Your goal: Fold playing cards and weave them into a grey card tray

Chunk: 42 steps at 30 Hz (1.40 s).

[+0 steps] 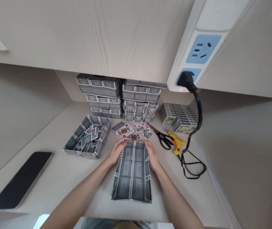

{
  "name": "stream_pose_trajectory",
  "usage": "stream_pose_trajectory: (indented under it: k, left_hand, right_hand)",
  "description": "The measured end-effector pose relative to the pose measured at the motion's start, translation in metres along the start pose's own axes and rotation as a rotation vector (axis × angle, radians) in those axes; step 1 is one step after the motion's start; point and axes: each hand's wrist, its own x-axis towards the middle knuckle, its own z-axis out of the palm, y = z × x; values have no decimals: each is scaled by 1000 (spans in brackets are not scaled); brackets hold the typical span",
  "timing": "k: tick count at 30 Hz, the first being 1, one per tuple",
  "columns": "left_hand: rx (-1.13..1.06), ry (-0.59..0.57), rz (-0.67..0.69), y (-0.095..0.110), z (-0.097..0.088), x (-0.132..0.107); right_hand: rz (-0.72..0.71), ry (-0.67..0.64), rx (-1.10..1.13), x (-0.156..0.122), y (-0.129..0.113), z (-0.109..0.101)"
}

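Note:
A long box made of playing cards (132, 171), grey patterned card backs showing, lies with its open side up near the front of the desk. Around its far left corner my left hand (118, 150) is closed, thumb over the rim. My right hand (152, 154) grips the far right corner in the same way. Just beyond the box, loose playing cards (125, 129) are scattered, some face up. To the left stands a card tray (100, 149) with many loose cards in it.
Stacked card boxes (102, 87) stand at the back, beside packs of cards (183, 117). Scissors (165, 140) and a yellow glue gun (177, 143) lie at right, near a black cable (199, 111) from a power strip (204, 47). A phone (21, 179) lies left.

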Motion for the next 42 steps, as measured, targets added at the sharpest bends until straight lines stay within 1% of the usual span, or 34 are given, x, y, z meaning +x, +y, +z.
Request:
stream_pose_trajectory:
  k: [6, 10, 14, 16, 22, 24, 26, 28, 30, 31, 33, 36, 38, 40, 42]
  left_hand:
    - [82, -49, 54, -4, -11, 1]
    - [63, -46, 58, -5, -11, 0]
    - [24, -45, 16, -5, -10, 1]
    - [15, -44, 4, -5, -10, 2]
    - [71, -20, 72, -5, -8, -1]
    - [74, -23, 80, -6, -8, -3]
    - [71, -48, 75, -6, -8, -5]
    - [104, -29, 84, -6, -9, -4]
    - [207, 59, 132, -4, -12, 2]
    - [285, 113, 171, -2, -14, 7]
    - [444, 176, 230, 1, -18, 21]
    - [638, 190, 297, 3, -23, 44]
    - [771, 162, 353, -1, -25, 57]
    - [917, 115, 353, -9, -24, 63]
    - [1012, 108, 322, -20, -23, 64]
  right_hand:
    - [-2, 21, 10, -3, -5, 3]
    - [-16, -2, 38, -1, 1, 3]
    - [-3, 40, 61, 0, 7, 3]
    - [15, 40, 73, -1, 7, 3]
    - [23, 15, 130, -7, 4, 6]
    - [74, 15, 195, -7, 6, 6]
    - [169, 3, 296, -6, 8, 5]
    - [246, 19, 362, -3, 10, 3]
    - [262, 84, 337, 0, 12, 2]
    - [248, 121, 306, 1, 12, 2]
    - [213, 156, 263, 3, 13, 2]
    - [198, 131, 289, 4, 14, 2]
    - [205, 111, 316, 4, 15, 2]
    - [204, 104, 331, 4, 17, 2]
    - [204, 103, 345, 5, 19, 1]
